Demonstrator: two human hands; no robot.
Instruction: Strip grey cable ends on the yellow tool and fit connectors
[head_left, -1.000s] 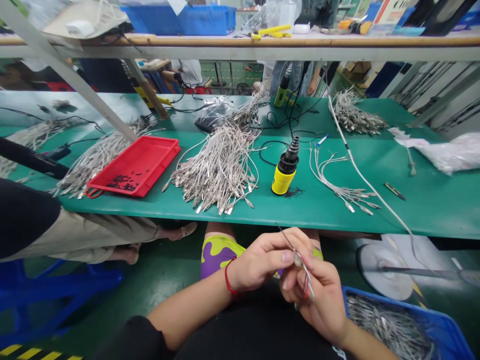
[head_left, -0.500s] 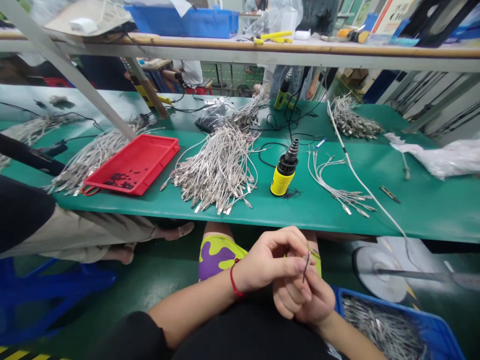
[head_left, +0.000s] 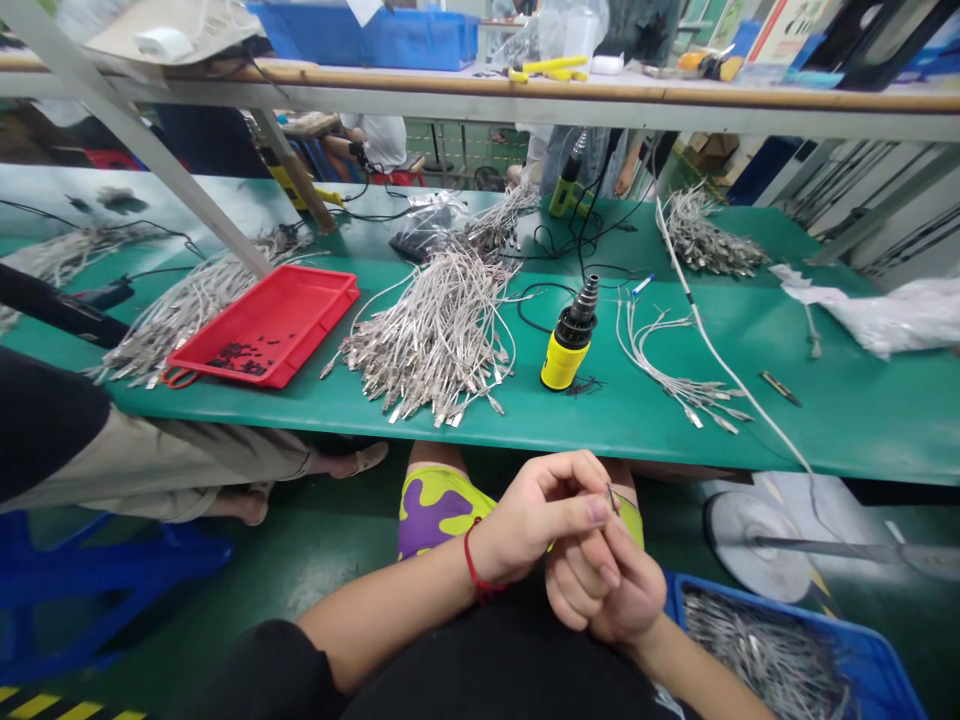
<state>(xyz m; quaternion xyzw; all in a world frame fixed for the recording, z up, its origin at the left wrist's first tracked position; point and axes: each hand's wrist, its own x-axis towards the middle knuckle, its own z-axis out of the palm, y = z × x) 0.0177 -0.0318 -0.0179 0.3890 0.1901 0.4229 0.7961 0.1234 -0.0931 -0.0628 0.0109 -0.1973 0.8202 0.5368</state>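
My left hand [head_left: 551, 515], with a red string at the wrist, is closed, thumb against fingers, above my lap. Touching it on the right is my right hand [head_left: 611, 575], its fingers curled and pinched. A small thin dark piece [head_left: 613, 498] shows between the fingertips of both hands; its ends are hidden. Beyond them on the green table [head_left: 480, 425] lies a big heap of grey cables [head_left: 435, 340] with metal plugs. A yellow and black heat tool [head_left: 568, 345] stands right of the heap, and a small bundle of cables [head_left: 660, 375] lies farther right.
A red tray [head_left: 307, 330] with small black pieces sits on the left of the table. A blue bin [head_left: 862, 640] of cables is at my lower right. A person in beige trousers [head_left: 202, 465] is at the left. A shelf [head_left: 450, 95] crosses above the table.
The dark piece between my fingertips has moved up slightly and tilted the other way, with less of it showing. My hands have shifted slightly and remain together.
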